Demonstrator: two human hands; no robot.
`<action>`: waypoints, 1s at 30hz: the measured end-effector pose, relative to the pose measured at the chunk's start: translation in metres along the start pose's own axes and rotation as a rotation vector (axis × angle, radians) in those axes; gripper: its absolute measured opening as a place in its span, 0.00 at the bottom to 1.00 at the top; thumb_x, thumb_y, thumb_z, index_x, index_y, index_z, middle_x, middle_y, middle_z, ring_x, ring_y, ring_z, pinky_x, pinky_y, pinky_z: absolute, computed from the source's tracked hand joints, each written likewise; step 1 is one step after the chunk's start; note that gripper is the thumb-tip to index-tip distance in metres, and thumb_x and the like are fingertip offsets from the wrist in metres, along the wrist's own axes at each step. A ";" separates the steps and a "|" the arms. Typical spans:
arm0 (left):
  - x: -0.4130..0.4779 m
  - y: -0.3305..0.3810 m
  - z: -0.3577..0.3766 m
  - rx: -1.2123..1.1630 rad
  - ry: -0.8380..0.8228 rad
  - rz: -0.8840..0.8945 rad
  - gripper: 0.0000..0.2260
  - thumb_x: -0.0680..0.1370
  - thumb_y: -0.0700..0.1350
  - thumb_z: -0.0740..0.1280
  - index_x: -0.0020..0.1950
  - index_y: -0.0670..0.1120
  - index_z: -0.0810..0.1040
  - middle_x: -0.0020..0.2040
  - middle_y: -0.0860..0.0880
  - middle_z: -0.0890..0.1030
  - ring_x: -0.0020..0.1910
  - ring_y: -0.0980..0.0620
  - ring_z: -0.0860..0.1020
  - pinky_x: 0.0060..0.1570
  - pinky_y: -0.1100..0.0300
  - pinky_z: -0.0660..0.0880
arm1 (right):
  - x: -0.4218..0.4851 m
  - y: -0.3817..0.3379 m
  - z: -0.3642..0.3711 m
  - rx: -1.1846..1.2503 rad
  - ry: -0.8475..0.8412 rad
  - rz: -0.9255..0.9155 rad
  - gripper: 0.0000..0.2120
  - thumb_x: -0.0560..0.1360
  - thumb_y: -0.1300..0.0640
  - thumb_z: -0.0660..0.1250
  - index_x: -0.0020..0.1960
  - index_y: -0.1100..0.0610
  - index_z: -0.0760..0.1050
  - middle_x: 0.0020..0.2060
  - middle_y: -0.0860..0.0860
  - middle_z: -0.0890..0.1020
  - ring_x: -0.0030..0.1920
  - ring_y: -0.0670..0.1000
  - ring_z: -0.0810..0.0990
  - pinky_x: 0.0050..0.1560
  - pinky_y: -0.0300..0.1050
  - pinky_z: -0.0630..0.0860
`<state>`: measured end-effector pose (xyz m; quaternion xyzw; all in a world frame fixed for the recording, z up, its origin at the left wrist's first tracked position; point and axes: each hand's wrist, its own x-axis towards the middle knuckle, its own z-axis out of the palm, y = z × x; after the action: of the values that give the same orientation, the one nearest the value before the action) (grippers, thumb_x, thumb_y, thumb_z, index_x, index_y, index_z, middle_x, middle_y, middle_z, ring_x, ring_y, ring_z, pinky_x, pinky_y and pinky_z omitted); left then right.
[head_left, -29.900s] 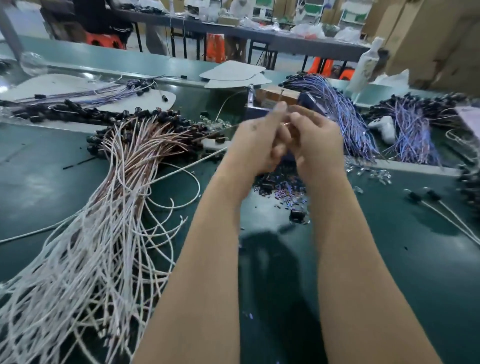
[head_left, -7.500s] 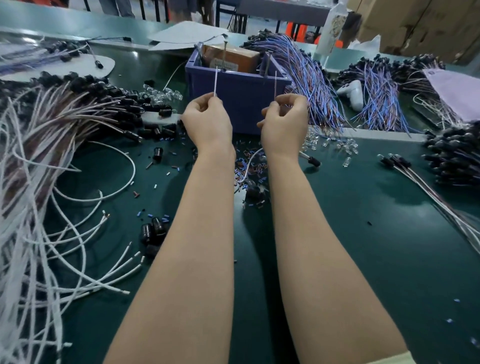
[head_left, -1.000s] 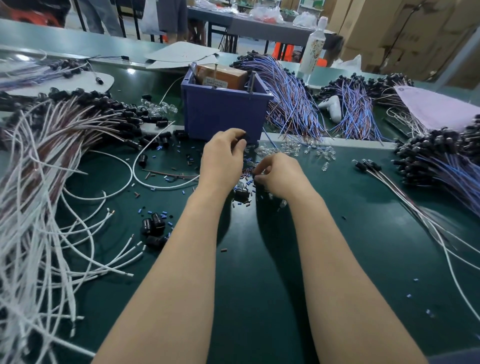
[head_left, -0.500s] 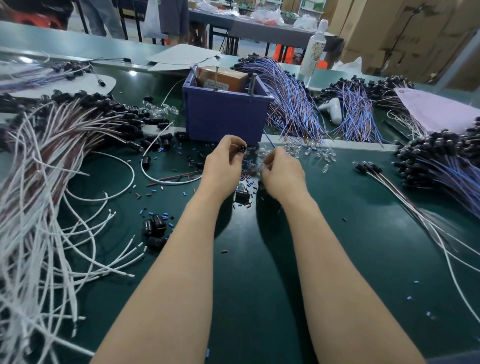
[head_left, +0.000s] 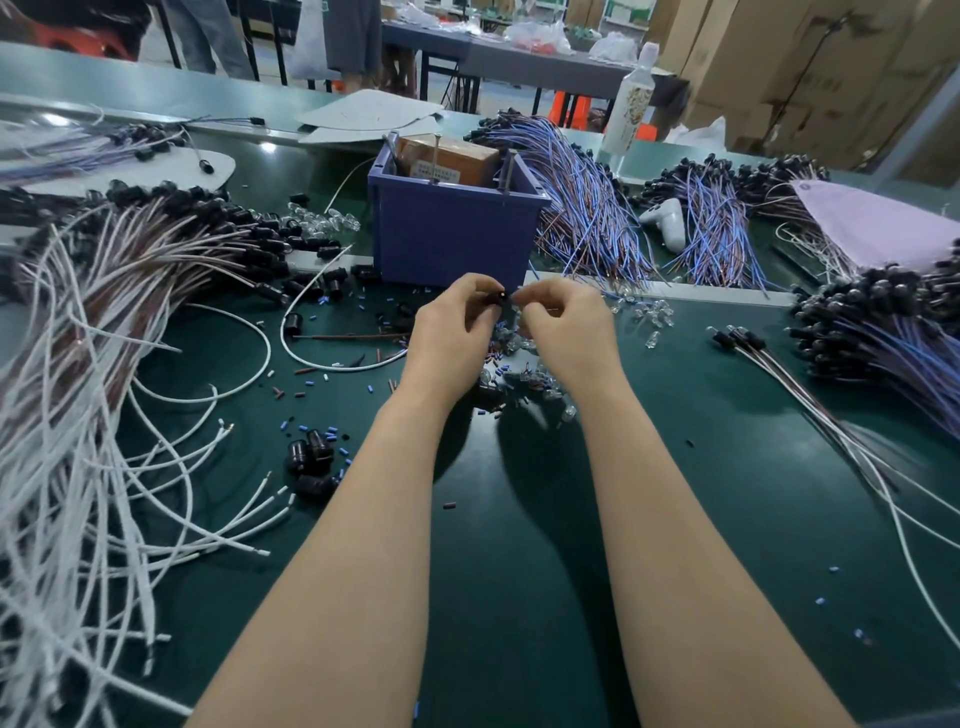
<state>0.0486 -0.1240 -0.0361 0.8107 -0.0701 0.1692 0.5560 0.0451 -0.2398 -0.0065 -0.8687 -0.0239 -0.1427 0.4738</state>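
My left hand (head_left: 451, 326) pinches a small black plastic holder (head_left: 500, 297) between thumb and forefinger, just in front of the blue bin (head_left: 452, 234). My right hand (head_left: 563, 325) has its fingertips curled and pinched close against that holder; what it pinches is too small to make out. Both hands hover above a scatter of clear LEDs and small sleeve bits (head_left: 524, 364) on the green table (head_left: 519, 519).
A big fan of white and brown wires (head_left: 88, 395) covers the left side. Loose black holders (head_left: 311, 460) lie near my left forearm. Blue-brown wire bundles (head_left: 587, 208) lie behind the bin; finished leads with black caps (head_left: 872, 327) pile up at right. A bottle (head_left: 631, 98) stands far back.
Both hands rose from the pile of small parts on the table and came together. My left hand now holds a black holder up, with my right fingertips against it.
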 end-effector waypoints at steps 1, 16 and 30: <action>0.000 0.001 0.001 0.014 0.009 0.013 0.09 0.78 0.37 0.63 0.55 0.46 0.78 0.45 0.53 0.80 0.47 0.56 0.79 0.46 0.76 0.70 | 0.000 -0.001 0.002 -0.005 -0.008 0.000 0.08 0.74 0.62 0.64 0.48 0.57 0.81 0.41 0.52 0.83 0.46 0.52 0.81 0.53 0.49 0.77; 0.000 0.006 -0.001 0.358 0.074 0.015 0.09 0.80 0.46 0.62 0.56 0.50 0.81 0.54 0.50 0.81 0.57 0.46 0.74 0.57 0.54 0.64 | 0.001 0.003 0.002 0.132 0.049 0.061 0.09 0.76 0.55 0.67 0.51 0.61 0.80 0.40 0.53 0.81 0.42 0.50 0.79 0.51 0.49 0.77; -0.001 0.008 0.001 0.339 0.089 0.000 0.08 0.79 0.50 0.64 0.51 0.50 0.81 0.51 0.53 0.80 0.54 0.48 0.75 0.51 0.55 0.60 | -0.001 0.004 0.006 0.215 0.049 0.029 0.08 0.76 0.57 0.68 0.48 0.62 0.80 0.40 0.59 0.81 0.40 0.52 0.76 0.51 0.54 0.76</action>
<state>0.0456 -0.1278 -0.0292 0.8846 -0.0159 0.2146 0.4136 0.0464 -0.2373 -0.0129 -0.8092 -0.0151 -0.1536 0.5668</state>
